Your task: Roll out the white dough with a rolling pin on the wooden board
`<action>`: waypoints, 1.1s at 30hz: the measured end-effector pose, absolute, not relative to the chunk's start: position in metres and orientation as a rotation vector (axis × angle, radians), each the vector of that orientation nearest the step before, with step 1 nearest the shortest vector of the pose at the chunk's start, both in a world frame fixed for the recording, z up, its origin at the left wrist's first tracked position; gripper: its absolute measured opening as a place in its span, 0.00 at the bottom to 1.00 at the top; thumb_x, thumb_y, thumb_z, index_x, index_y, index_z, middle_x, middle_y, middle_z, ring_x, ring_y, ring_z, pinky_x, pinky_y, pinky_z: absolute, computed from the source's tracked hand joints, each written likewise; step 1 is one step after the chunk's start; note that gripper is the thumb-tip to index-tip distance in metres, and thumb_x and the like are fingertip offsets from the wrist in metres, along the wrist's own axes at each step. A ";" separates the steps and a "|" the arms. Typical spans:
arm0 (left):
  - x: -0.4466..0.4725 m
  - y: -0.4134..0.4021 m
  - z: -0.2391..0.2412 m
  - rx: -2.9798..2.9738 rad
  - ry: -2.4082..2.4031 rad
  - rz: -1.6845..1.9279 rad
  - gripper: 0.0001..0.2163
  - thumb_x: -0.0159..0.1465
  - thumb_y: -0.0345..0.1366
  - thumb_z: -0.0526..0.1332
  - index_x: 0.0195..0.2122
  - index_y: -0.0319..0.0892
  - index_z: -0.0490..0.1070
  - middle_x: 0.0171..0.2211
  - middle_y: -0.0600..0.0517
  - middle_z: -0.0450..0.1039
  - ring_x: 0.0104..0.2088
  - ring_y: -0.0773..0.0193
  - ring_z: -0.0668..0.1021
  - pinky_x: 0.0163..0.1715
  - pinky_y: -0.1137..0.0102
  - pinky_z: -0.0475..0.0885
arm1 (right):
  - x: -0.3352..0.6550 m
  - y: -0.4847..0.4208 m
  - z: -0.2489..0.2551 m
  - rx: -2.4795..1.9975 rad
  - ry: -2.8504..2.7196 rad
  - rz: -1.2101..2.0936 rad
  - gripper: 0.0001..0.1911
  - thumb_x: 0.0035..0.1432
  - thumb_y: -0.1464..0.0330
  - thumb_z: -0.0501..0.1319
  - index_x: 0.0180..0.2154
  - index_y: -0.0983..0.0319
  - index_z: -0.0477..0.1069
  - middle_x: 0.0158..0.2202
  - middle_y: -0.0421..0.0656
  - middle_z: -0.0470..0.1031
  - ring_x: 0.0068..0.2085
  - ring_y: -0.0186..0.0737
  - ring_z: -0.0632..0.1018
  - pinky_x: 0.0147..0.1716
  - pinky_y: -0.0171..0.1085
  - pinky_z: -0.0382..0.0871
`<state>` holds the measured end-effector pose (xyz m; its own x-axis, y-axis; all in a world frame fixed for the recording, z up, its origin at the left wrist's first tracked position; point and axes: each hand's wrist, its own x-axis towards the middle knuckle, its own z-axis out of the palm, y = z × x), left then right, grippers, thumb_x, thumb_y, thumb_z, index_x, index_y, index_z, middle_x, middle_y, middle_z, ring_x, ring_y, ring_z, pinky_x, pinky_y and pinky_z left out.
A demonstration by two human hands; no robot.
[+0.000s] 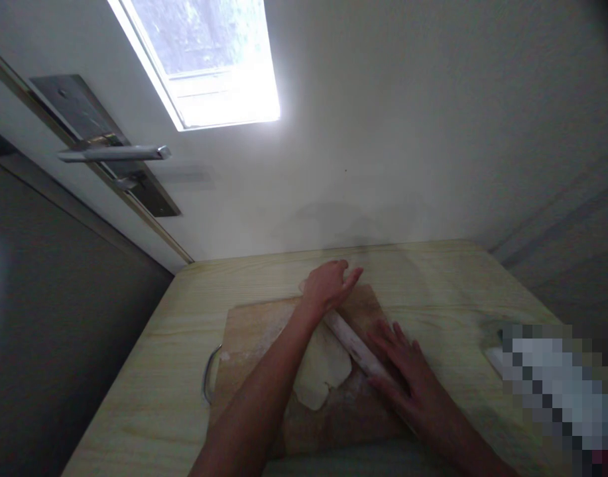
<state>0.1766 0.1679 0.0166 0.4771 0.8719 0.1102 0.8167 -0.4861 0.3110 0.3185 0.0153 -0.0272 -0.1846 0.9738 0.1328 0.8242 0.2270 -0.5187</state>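
A pale sheet of dough (319,371) lies on a floured wooden cutting board (248,338). A white rolling pin (354,344) rests slantwise across the dough. My left hand (328,286) lies flat on the pin's far end, fingers stretched out. My right hand (403,361) presses flat on the pin's near end, fingers spread. Both palms rest on the pin without wrapping round it.
The board has a metal handle (209,377) on its left side and sits on a light wooden table (433,278) against a white wall. A door with a lever handle (115,154) stands at the left. A blurred patch (557,384) covers the table's right edge.
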 end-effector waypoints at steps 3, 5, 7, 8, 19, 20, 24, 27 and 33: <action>0.185 0.171 0.013 2.534 1.433 0.371 0.27 0.60 0.51 0.32 0.34 0.41 0.66 0.33 0.49 0.70 0.33 0.61 0.72 0.28 0.71 0.63 | 0.325 0.019 -0.029 -1.681 -2.047 0.471 0.26 0.53 0.56 0.50 0.53 0.57 0.55 0.57 0.46 0.52 0.57 0.48 0.49 0.51 0.55 0.49; 0.189 0.172 0.012 2.561 1.416 0.349 0.26 0.61 0.51 0.33 0.33 0.41 0.66 0.32 0.49 0.70 0.33 0.61 0.72 0.28 0.70 0.63 | 0.328 0.021 -0.027 -1.690 -2.025 0.488 0.26 0.52 0.56 0.51 0.51 0.59 0.57 0.57 0.48 0.53 0.57 0.49 0.49 0.51 0.55 0.49; 0.190 0.173 0.012 2.595 1.400 0.329 0.25 0.61 0.50 0.34 0.33 0.41 0.66 0.31 0.49 0.70 0.33 0.61 0.72 0.28 0.70 0.63 | 0.327 0.022 -0.021 -1.671 -2.018 0.489 0.25 0.51 0.56 0.52 0.48 0.60 0.61 0.57 0.49 0.53 0.58 0.49 0.48 0.51 0.54 0.49; 0.190 0.173 0.012 2.616 1.394 0.319 0.24 0.62 0.48 0.35 0.33 0.41 0.66 0.32 0.49 0.70 0.33 0.62 0.72 0.28 0.70 0.63 | 0.326 0.023 -0.017 -1.653 -2.027 0.480 0.22 0.51 0.56 0.53 0.45 0.61 0.64 0.57 0.48 0.52 0.58 0.49 0.48 0.51 0.54 0.49; 0.138 0.145 0.026 2.801 1.250 0.150 0.20 0.62 0.42 0.42 0.26 0.40 0.69 0.29 0.48 0.68 0.33 0.63 0.72 0.35 0.69 0.63 | 0.308 0.016 -0.014 -1.565 -2.110 0.213 0.11 0.51 0.69 0.50 0.37 0.64 0.64 0.55 0.51 0.54 0.57 0.45 0.51 0.51 0.47 0.56; 0.130 0.140 0.029 2.819 1.258 0.129 0.20 0.63 0.42 0.41 0.26 0.40 0.69 0.29 0.48 0.69 0.33 0.63 0.72 0.36 0.69 0.63 | 0.309 0.018 -0.013 -1.557 -2.121 0.209 0.11 0.51 0.70 0.50 0.38 0.65 0.63 0.54 0.52 0.56 0.56 0.45 0.54 0.50 0.46 0.58; 0.097 0.122 0.045 2.821 1.405 0.088 0.24 0.63 0.44 0.37 0.26 0.39 0.70 0.28 0.46 0.70 0.32 0.61 0.73 0.35 0.67 0.63 | 0.303 0.032 0.007 -1.458 -2.300 0.258 0.17 0.51 0.71 0.51 0.45 0.64 0.60 0.47 0.50 0.65 0.48 0.42 0.67 0.43 0.42 0.65; 0.073 0.105 0.051 2.753 1.586 0.035 0.28 0.62 0.47 0.35 0.25 0.39 0.71 0.26 0.45 0.71 0.30 0.59 0.73 0.31 0.67 0.63 | 0.293 0.044 0.023 -1.360 -2.470 0.241 0.20 0.52 0.71 0.50 0.49 0.64 0.57 0.46 0.49 0.66 0.46 0.42 0.69 0.41 0.41 0.66; 0.053 0.084 0.033 2.518 1.824 -0.019 0.29 0.62 0.47 0.34 0.26 0.40 0.72 0.27 0.45 0.73 0.31 0.59 0.74 0.30 0.67 0.63 | 0.272 0.076 0.026 -1.255 -2.646 0.148 0.25 0.54 0.59 0.49 0.52 0.64 0.56 0.52 0.50 0.61 0.52 0.44 0.62 0.47 0.44 0.59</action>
<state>0.0526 0.0839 0.0330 0.3121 0.9496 -0.0290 0.9500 -0.3117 0.0189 0.2722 0.0765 0.0258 -0.6158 0.7745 0.1448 0.7534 0.6326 -0.1793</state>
